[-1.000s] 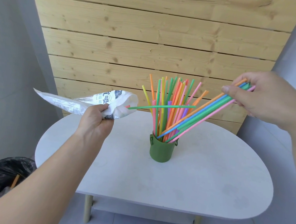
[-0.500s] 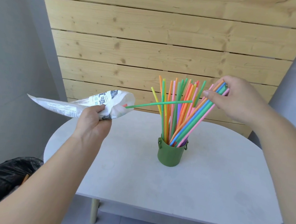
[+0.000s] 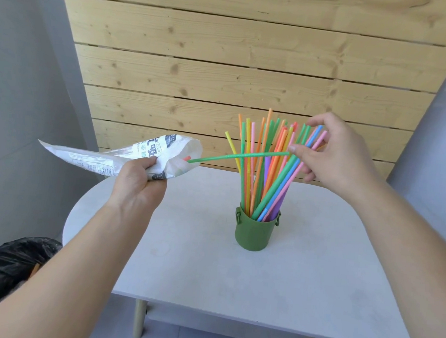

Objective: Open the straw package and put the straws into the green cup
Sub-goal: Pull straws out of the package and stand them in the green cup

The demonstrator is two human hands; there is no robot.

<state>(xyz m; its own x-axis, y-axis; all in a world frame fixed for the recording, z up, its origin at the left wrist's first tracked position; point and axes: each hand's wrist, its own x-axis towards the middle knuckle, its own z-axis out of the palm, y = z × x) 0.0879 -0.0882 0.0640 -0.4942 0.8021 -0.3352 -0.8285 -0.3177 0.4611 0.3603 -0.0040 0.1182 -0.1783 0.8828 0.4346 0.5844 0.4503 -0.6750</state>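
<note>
Since most of the thin coloured plastic straws (image 3: 263, 171) already stand fanned in the small green cup (image 3: 256, 232), their lower ends inside it, the job looks nearly done. Up and to the right of the cup, the right hand (image 3: 340, 157) curls loosely about the tops of the blue, pink and green ones, probably to settle them. Whether that grip pinches them or has let go I cannot tell. One green bendy straw (image 3: 233, 156) lies level above the cup, its other end inside the crumpled white printed straw package (image 3: 128, 158). The package is held left of the cup with its mouth turned towards it, handy for drawing straws out. The left hand (image 3: 140, 182) clenches the package's middle. The cup stands on a white oval worktop (image 3: 210, 272).
</note>
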